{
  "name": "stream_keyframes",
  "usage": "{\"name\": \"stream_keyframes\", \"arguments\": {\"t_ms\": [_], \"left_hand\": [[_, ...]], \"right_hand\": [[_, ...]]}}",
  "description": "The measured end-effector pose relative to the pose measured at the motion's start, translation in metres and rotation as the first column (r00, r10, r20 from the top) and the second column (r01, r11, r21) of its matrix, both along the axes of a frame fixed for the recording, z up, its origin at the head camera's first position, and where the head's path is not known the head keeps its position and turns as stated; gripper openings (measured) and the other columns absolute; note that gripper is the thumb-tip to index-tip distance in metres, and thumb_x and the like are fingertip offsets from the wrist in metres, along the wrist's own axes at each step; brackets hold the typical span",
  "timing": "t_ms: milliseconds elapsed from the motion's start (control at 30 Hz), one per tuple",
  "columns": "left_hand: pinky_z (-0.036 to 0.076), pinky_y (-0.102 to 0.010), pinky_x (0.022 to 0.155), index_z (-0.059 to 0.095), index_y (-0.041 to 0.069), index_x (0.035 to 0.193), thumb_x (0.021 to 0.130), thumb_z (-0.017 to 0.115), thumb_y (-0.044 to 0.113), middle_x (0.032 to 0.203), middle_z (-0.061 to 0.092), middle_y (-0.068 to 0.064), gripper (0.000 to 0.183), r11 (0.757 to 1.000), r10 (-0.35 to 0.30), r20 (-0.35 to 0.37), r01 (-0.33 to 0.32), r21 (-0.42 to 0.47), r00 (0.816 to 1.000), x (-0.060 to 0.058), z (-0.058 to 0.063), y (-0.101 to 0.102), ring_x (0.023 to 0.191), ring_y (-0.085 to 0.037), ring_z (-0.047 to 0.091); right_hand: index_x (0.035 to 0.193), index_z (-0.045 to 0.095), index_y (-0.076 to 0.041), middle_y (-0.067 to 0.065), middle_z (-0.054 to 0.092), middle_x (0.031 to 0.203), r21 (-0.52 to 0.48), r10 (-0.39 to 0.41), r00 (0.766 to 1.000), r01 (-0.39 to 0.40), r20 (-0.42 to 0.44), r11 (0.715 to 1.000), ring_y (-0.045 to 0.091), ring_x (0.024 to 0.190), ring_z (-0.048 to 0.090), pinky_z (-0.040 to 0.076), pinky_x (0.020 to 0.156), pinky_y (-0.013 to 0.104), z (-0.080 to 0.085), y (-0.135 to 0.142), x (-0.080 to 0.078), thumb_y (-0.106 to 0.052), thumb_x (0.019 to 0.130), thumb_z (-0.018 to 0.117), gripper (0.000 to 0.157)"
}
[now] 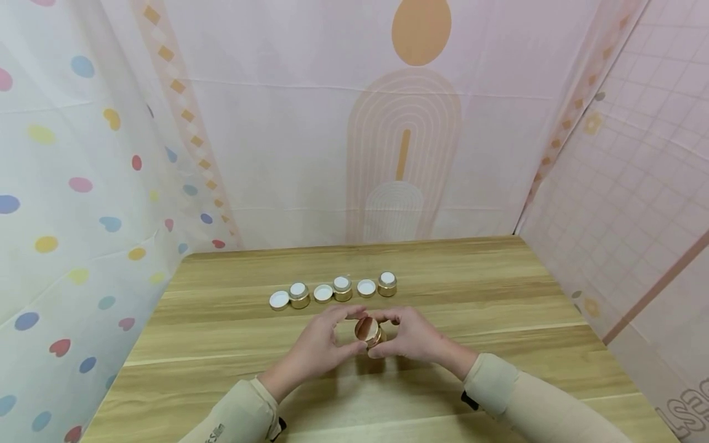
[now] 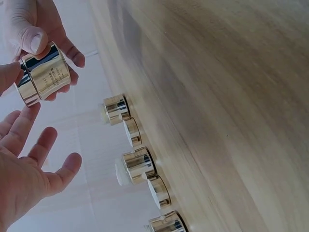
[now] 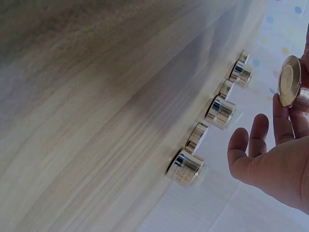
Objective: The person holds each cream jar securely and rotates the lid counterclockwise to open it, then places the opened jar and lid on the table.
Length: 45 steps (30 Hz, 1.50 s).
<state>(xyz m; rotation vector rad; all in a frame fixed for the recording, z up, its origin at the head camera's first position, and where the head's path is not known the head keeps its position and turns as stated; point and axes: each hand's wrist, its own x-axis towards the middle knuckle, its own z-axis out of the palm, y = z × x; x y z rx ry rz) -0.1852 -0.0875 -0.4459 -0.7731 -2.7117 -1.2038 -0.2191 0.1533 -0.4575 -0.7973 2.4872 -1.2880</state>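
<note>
Between my two hands a shiny gold cosmetic jar (image 1: pixel 380 335) is held up off the table, tilted, with its gold lid (image 1: pixel 365 328) on it. My left hand (image 1: pixel 324 337) pinches the lid between thumb and index finger; its other fingers are spread out in the left wrist view. My right hand (image 1: pixel 414 335) grips the jar's body near its base (image 3: pixel 289 81). Small print shows on the jar's side (image 2: pixel 52 75). Whether the lid is screwed tight cannot be told.
Beyond my hands, a row of gold jars with white tops (image 1: pixel 300 295) alternates with upturned lids (image 1: pixel 324 293), white inside. They stand on a wood-grain table (image 1: pixel 471 295). Patterned cloth (image 1: pixel 277 154) hangs behind the table and on both sides.
</note>
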Motion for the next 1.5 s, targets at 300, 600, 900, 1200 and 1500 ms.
{"name": "stream_keyframes", "arguments": {"t_ms": [300,600,900,1200,1500], "left_hand": [[0.057,-0.049,0.107,0.067,0.012,0.142,0.086,0.091,0.028,0.121,0.074,0.002,0.063,0.999,0.031,-0.049,-0.032,-0.022,0.998,-0.0018,-0.0021,0.0029,0.120,-0.021,0.066],[0.049,-0.058,0.118,0.061,0.012,0.148,0.085,0.092,0.031,0.133,0.071,0.005,0.073,0.999,0.035,0.029,-0.036,0.008,0.999,0.0001,-0.0031,-0.0024,0.136,-0.026,0.061],[0.052,-0.054,0.114,0.057,0.012,0.152,0.087,0.090,0.021,0.136,0.074,0.008,0.073,1.000,0.008,0.015,-0.008,0.006,1.000,0.0007,-0.0016,-0.0058,0.135,-0.024,0.062],[0.049,-0.060,0.116,0.062,0.011,0.147,0.086,0.092,0.023,0.122,0.074,0.005,0.069,0.999,0.034,0.007,-0.034,0.024,0.999,-0.0007,-0.0017,-0.0015,0.131,-0.026,0.063],[0.051,-0.058,0.115,0.062,0.014,0.146,0.084,0.093,0.025,0.121,0.074,0.006,0.070,0.999,0.035,0.000,-0.035,0.030,0.999,-0.0002,-0.0053,-0.0042,0.131,-0.025,0.064]], "right_hand": [[0.128,0.078,-0.027,-0.013,0.079,0.126,-0.031,0.016,1.000,-0.016,0.008,0.999,0.029,0.130,0.067,0.047,0.114,0.061,-0.0002,-0.0048,-0.0005,-0.030,0.078,0.097,0.053],[0.125,0.079,-0.026,-0.004,0.078,0.129,-0.038,0.001,0.999,0.001,0.040,0.999,0.032,0.134,0.065,0.043,0.119,0.064,-0.0001,-0.0035,0.0006,-0.029,0.079,0.096,0.049],[0.124,0.079,-0.024,-0.001,0.078,0.128,-0.012,-0.020,0.999,0.020,0.030,1.000,0.028,0.131,0.066,0.045,0.117,0.064,-0.0006,-0.0021,0.0013,-0.032,0.079,0.096,0.050],[0.127,0.079,-0.026,0.002,0.080,0.126,-0.043,-0.016,0.999,0.018,0.050,0.999,0.034,0.134,0.065,0.044,0.117,0.065,-0.0005,-0.0045,0.0022,-0.028,0.078,0.097,0.052],[0.127,0.078,-0.023,0.005,0.079,0.127,-0.050,-0.025,0.997,0.028,0.073,0.998,0.032,0.130,0.065,0.045,0.115,0.063,-0.0024,-0.0038,0.0022,-0.030,0.078,0.097,0.053]]}}
